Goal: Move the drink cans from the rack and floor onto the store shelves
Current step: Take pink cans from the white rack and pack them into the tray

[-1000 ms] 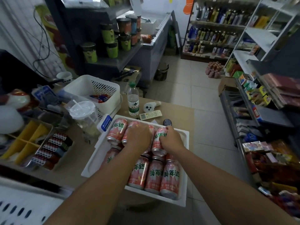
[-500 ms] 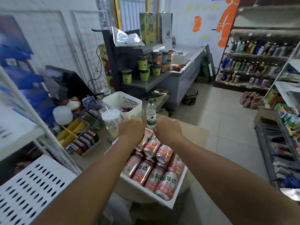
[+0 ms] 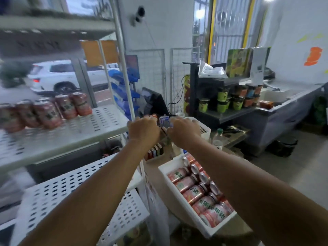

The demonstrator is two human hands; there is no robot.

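Observation:
Several pink drink cans (image 3: 195, 194) lie on their sides in a white tray (image 3: 164, 168) at lower right. More of the same cans (image 3: 53, 112) stand in a row on the middle perforated shelf (image 3: 74, 134) at left. My left hand (image 3: 143, 130) and my right hand (image 3: 182, 132) are raised side by side above the tray, just right of the shelf's corner post (image 3: 124, 68). Both show their backs with the fingers curled in. I see no can in either hand; the palms are hidden.
A lower perforated shelf (image 3: 71, 192) juts out under my left forearm. Behind the hands are a white basket (image 3: 204, 129), a water bottle (image 3: 218, 137) and lighters (image 3: 156, 150). A dark rack of cup noodles (image 3: 230, 102) and a chest freezer (image 3: 284, 107) stand at right.
Both hands lifted off the cans in the tray and rose. My view swung up and left, bringing the white shelves and their row of cans into sight.

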